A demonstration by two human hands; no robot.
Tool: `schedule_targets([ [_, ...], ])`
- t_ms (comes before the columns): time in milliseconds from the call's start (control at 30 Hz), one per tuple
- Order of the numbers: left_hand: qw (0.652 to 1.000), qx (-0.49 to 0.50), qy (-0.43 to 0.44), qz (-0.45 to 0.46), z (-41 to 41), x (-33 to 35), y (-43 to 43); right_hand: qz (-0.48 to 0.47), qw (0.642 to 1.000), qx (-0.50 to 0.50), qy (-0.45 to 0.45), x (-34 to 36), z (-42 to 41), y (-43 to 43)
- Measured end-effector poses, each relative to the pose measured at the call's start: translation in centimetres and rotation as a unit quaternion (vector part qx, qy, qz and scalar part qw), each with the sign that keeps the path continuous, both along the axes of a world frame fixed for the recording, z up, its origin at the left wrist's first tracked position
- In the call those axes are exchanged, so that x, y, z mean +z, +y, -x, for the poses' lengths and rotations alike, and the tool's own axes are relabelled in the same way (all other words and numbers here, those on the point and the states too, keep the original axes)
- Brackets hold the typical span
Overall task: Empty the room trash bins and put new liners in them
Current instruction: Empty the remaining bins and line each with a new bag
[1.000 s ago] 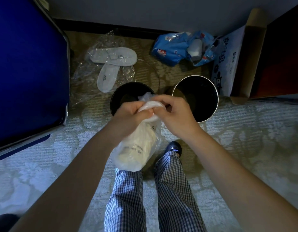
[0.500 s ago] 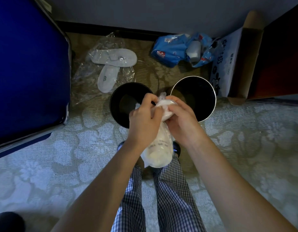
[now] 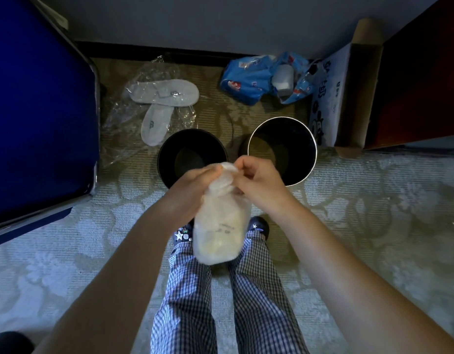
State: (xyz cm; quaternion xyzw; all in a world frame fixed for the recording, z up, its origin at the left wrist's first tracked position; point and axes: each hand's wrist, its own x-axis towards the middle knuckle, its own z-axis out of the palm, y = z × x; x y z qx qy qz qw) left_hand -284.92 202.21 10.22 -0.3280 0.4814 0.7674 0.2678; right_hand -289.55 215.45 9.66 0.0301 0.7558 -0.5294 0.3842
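Head view: left hand (image 3: 195, 186) and right hand (image 3: 259, 182) both pinch the neck of a white bag (image 3: 218, 233) hanging at 6 o'clock, probably to work its mouth. Dark bin (image 3: 167, 154) at 11 and rimmed bin (image 3: 301, 149) at 1 stand unlined, apparently empty.

The left hand (image 3: 195, 185) and the right hand (image 3: 259, 182) pinch the gathered neck of a translucent white bag (image 3: 218, 233), which hangs below the fingers (image 3: 246, 164). Just beyond the fingers stand a black bin (image 3: 169, 154) and a bright-rimmed bin (image 3: 297, 149), side by side. Farther beyond lie white slippers (image 3: 167, 94) and a blue package (image 3: 246, 83).
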Motion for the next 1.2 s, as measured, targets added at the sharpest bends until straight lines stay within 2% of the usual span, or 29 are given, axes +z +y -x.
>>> schedule_targets([
  [133,0.982,-0.053,0.033,0.18,0.2,-0.9,0.0,0.015,0.999,-0.045,0.014,-0.3,-0.9,1.0],
  [233,0.93,-0.076,0.007,0.36,-0.1,-0.8,0.3,0.014,0.997,-0.073,0.025,-0.4,-0.9,1.8],
  [267,0.923,-0.103,-0.017,0.371,-0.2,-0.6,0.5,0.006,0.998,-0.062,0.028,-0.5,-1.1,1.9],
  [367,0.961,-0.114,-0.131,0.215,-0.1,0.4,1.8,0.004,0.999,-0.024,0.041,-0.7,-1.6,2.0],
  [433,0.974,-0.085,-0.164,0.132,0.0,0.9,2.3,0.011,0.997,0.011,0.069,-0.4,-1.7,2.0],
  [567,0.984,-0.07,-0.148,0.064,0.0,1.4,2.1,0.016,0.991,0.086,0.099,0.5,-1.1,2.0],
  [700,0.99,-0.046,-0.129,-0.013,0.0,2.4,1.7,0.026,0.982,0.169,0.079,1.5,-0.8,1.3],
  [800,0.992,-0.041,-0.117,-0.024,0.0,3.4,1.2,0.026,0.971,0.226,0.078,2.4,-0.4,1.0],
  [867,0.994,-0.046,-0.097,-0.019,0.0,4.0,0.9,0.048,0.971,0.224,0.066,3.3,0.1,1.2],
  [933,0.996,-0.049,-0.077,-0.009,0.1,4.5,0.5,0.08,0.984,0.156,0.038,4.2,0.4,1.5],
  [1000,0.996,-0.068,-0.055,0.006,0.2,5.2,0.3,0.092,0.995,0.044,0.005,4.7,0.5,1.9],
  [1067,0.991,-0.12,-0.043,0.05,0.2,5.8,0.4,0.06,0.997,-0.016,0.039,4.8,0.4,2.2],
  [1133,0.979,-0.169,-0.043,0.105,0.2,6.4,0.7,0.028,0.995,-0.003,0.094,5.2,0.6,2.4],
  [1200,0.97,-0.197,-0.047,0.135,0.1,7.0,1.0,0.039,0.994,0.05,0.092,6.1,0.6,2.4],
])
